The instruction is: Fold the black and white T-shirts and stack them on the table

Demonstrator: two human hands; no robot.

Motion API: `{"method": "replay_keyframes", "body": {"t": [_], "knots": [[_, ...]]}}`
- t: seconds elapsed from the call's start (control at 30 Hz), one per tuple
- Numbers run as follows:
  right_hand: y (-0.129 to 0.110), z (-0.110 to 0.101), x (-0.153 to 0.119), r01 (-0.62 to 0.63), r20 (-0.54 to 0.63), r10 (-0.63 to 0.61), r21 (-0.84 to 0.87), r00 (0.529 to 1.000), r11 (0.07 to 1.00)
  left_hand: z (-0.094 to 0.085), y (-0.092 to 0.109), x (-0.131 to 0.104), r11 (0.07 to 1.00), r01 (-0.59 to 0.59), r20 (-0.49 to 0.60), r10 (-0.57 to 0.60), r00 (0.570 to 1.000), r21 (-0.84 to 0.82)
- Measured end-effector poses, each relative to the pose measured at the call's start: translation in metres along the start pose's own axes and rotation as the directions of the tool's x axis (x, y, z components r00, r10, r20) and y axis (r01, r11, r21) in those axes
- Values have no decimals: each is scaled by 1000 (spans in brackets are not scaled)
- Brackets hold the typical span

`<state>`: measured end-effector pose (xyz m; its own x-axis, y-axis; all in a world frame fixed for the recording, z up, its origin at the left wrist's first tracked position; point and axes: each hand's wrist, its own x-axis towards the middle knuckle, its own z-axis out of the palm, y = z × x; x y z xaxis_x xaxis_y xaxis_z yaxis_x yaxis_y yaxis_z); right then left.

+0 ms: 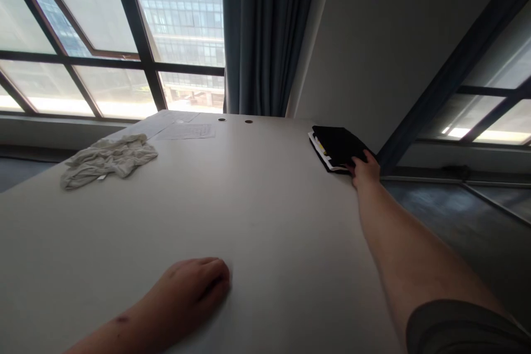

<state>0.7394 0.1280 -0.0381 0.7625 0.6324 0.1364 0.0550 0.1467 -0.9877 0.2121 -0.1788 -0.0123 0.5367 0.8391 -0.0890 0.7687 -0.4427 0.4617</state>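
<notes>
My right hand (365, 170) reaches to the far right of the white table (249, 204). Its fingers grip the near right corner of a black folder (339, 144), thumb at the near edge. White papers and a small yellow strip show along the folder's left side, and it lies at the table's right edge. Closer to me, my left hand (203, 282) rests on the tabletop with its fingers curled in. Nothing shows in it, though the palm side is hidden.
A crumpled pale cloth (110, 160) lies on the table's left side. Behind it are printed sheets of paper (186, 131). Two round cable holes (248, 121) sit near the far edge. Beyond stand a dark blue curtain (265, 33), windows (178, 11) and a grey wall (373, 38).
</notes>
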Motion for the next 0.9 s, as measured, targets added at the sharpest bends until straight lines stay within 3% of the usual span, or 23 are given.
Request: {"method": "replay_keyframes", "body": {"t": [0.1, 0.23, 0.3, 0.37, 0.47, 0.6, 0.67, 0.7, 0.77, 0.9], "knots": [[6, -3, 1, 60, -6, -60, -37, 998, 997, 4, -5, 2, 1000, -7, -7, 7, 1000, 5], [-7, -5, -11, 218, -78, -272, -409, 959, 886, 5, -8, 2, 1000, -1, -28, 2, 1000, 26], [-12, -6, -19, 256, -74, -332, -490, 940, 833, 3, -6, 1, 999, -3, -36, 5, 999, 38], [-14, -6, -24, 267, -29, -347, -580, 937, 770, 0, -5, 2, 998, -3, -50, 6, 999, 56], [-14, -3, -29, 215, 35, -262, -680, 965, 701, -6, -15, 10, 994, 42, -121, -29, 992, 105], [-16, -6, -47, 172, 38, -196, -661, 980, 731, -25, -59, 35, 969, 164, -280, -108, 954, 185], [-17, -12, -63, 157, 31, -179, -638, 983, 754, -43, -94, 49, 936, 285, -367, -195, 910, 207], [-17, -14, -72, 157, 32, -175, -622, 984, 767, -53, -113, 55, 906, 375, -426, -266, 865, 196], [-17, -20, -92, 185, 62, -185, -598, 981, 780, -77, -154, 63, 825, 547, -520, -408, 750, 142], [-16, -33, -132, 304, 264, -175, -601, 948, 739, -115, -223, 61, 665, 747, -606, -585, 538, 21]]}}
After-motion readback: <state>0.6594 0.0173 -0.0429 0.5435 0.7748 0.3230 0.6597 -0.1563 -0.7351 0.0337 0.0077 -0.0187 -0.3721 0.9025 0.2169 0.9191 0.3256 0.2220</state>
